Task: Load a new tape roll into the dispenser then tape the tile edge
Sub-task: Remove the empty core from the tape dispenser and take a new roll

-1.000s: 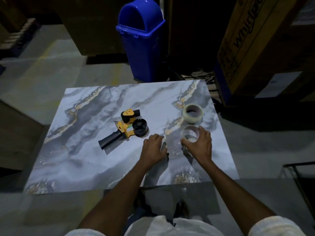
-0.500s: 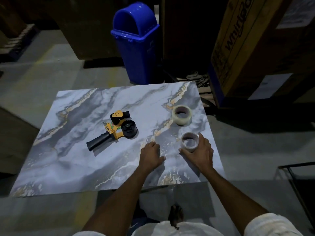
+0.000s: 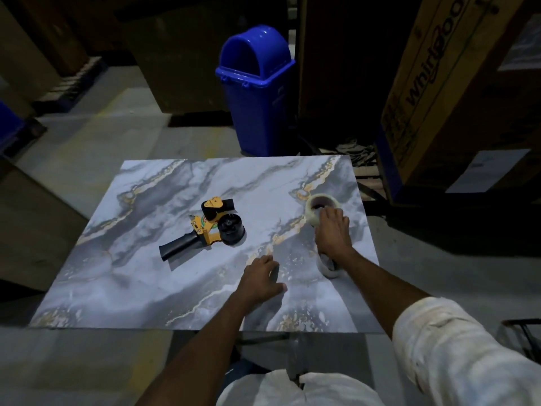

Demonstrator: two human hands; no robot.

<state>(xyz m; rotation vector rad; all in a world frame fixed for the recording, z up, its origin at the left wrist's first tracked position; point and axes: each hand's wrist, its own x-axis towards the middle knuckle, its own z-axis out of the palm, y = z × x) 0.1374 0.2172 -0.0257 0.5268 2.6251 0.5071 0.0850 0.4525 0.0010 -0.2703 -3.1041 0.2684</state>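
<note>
A grey and gold marbled tile (image 3: 152, 276) lies flat in front of me. On its middle lies a yellow and black tape dispenser (image 3: 210, 230), on its side, its black hub bare. A full pale tape roll (image 3: 317, 202) lies flat near the tile's right edge. My right hand (image 3: 332, 232) reaches over it, fingers curled on its near rim. A thin, nearly used-up roll (image 3: 329, 268) lies under my right wrist, partly hidden. My left hand (image 3: 260, 278) rests palm down on the tile, fingers spread, holding nothing.
A blue swing-lid bin (image 3: 254, 86) stands just beyond the tile's far edge. A tall cardboard appliance box (image 3: 439, 83) leans at the right. Dark metal framing (image 3: 524, 338) shows at the lower right. Grey concrete floor surrounds the tile.
My right hand left the thin roll and moved forward onto the full roll. My left hand stayed flat on the tile. My head view shifted slightly.
</note>
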